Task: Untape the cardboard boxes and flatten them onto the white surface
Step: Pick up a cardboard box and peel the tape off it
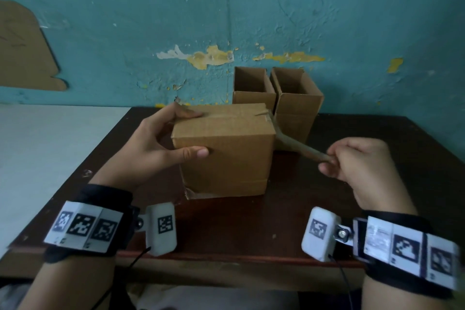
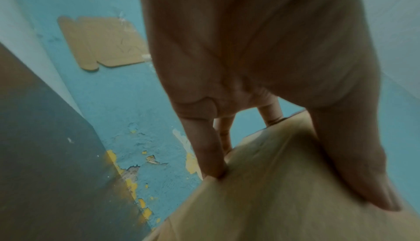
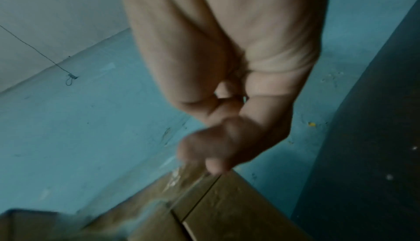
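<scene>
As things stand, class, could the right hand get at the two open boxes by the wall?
Probably not yet: the right hand is pinching the tape strip, still stuck to the closed box. The path to the open boxes looks free.

Right wrist view: tape (image 3: 181, 191) and box top (image 3: 227, 209) blurred. Cardboard sheet (image 1: 22, 48) on wall cut off at left edge.

The head view looks forward and down on the bench (image 1: 251, 229), the box (image 1: 224, 151) and the blue wall (image 1: 151, 20). Each wrist view sits close behind its hand, facing along the fingers; all three share box and wall.
</scene>
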Tool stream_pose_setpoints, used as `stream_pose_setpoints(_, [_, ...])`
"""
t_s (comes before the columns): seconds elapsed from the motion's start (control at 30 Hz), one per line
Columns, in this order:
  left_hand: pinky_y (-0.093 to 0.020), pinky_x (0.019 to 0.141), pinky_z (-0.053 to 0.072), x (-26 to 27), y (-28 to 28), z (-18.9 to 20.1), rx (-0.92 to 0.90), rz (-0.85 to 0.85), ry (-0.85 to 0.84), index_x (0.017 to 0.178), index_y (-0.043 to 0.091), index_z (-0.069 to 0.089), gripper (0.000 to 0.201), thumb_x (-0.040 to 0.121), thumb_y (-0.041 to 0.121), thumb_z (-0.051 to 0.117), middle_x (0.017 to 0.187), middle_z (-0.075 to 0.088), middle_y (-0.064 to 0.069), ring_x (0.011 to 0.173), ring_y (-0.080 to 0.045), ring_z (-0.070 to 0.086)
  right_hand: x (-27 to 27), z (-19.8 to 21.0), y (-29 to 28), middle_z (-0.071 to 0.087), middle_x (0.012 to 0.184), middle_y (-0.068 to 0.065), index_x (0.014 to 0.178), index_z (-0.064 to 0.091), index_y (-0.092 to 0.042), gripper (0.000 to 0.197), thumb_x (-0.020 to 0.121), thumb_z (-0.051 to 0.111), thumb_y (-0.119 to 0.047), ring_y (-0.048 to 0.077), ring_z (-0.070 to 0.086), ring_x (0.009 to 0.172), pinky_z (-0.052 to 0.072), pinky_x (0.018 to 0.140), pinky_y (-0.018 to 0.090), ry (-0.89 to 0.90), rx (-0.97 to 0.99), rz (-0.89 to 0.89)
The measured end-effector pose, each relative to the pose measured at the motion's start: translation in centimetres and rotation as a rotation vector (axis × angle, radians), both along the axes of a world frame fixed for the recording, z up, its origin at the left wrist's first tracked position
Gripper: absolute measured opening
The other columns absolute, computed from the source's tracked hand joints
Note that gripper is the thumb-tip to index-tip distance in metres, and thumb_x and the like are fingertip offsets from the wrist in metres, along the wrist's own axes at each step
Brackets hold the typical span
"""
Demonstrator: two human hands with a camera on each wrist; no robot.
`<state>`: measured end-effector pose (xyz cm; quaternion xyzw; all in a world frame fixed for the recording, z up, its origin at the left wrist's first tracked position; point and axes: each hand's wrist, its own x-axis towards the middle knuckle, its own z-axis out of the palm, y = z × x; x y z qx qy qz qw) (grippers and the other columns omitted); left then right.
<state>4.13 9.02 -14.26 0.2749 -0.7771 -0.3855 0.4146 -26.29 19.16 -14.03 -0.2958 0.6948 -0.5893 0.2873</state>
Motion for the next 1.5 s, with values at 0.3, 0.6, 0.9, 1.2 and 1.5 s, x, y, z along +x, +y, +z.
stream_pose_setpoints(0.3, [-0.018, 0.072, 0.054, -0.5, 0.4, 0.1, -0.006, -0.018, -0.010, 0.104, 0.039, 0.063, 0.046, 0.064, 0.042, 0.086, 0.111, 0.067, 0.012, 0.099, -0.005, 0.065, 4.4, 0.9, -0.2, 0.073, 0.114, -0.006, 0.131, 0.055, -0.030, 0.046, 0.089, 0.072, -0.021, 0.005, 0.071, 0.101, 0.059, 0.083, 0.030, 0.255, -0.366, 0.308])
stream_pose_setpoints(0.6, [-0.019, 0.074, 0.053, -0.5, 0.6, 0.3, 0.001, -0.004, -0.034, 0.109, 0.037, 0.062, 0.055, 0.062, 0.057, 0.084, 0.106, 0.065, 0.017, 0.101, -0.006, 0.064, 4.0, 0.1, -0.8, 0.075, 0.111, -0.005, 0.117, 0.072, -0.017, 0.033, 0.099, 0.052, 0.002, 0.003, 0.071, 0.104, 0.060, 0.089, 0.036, 0.428, -0.404, 0.272])
stream_pose_setpoints(0.9, [-0.015, 0.073, 0.052, -0.9, 1.1, 0.6, -0.029, -0.042, -0.095, 0.118, 0.014, 0.059, 0.054, 0.070, 0.023, 0.081, 0.105, 0.061, 0.025, 0.098, -0.001, 0.063, 4.3, 0.1, -1.1, 0.073, 0.095, 0.004, 0.091, 0.069, -0.018, 0.038, 0.099, 0.043, 0.008, 0.013, 0.068, 0.082, 0.052, 0.070, 0.025, -0.125, -0.317, 0.326])
stream_pose_setpoints(1.2, [-0.016, 0.074, 0.053, -0.8, 1.2, 0.6, -0.035, -0.022, -0.117, 0.120, 0.013, 0.057, 0.055, 0.072, 0.026, 0.080, 0.109, 0.060, 0.015, 0.101, -0.004, 0.063, 3.9, 0.7, -0.6, 0.043, 0.060, 0.000, 0.073, 0.058, -0.009, 0.036, 0.098, 0.032, -0.012, 0.009, 0.033, 0.050, 0.030, 0.050, 0.024, -0.626, -0.407, 0.422])
stream_pose_setpoints(1.5, [-0.032, 0.085, 0.058, -1.0, 1.1, 0.4, -0.052, 0.013, -0.162, 0.118, 0.024, 0.056, 0.055, 0.073, 0.040, 0.084, 0.117, 0.060, 0.002, 0.109, -0.015, 0.063, 4.2, -0.2, -1.1, 0.069, 0.099, 0.008, 0.110, 0.057, -0.016, 0.031, 0.085, 0.075, -0.015, 0.006, 0.065, 0.065, 0.052, 0.055, 0.022, -0.384, -0.440, 0.132])
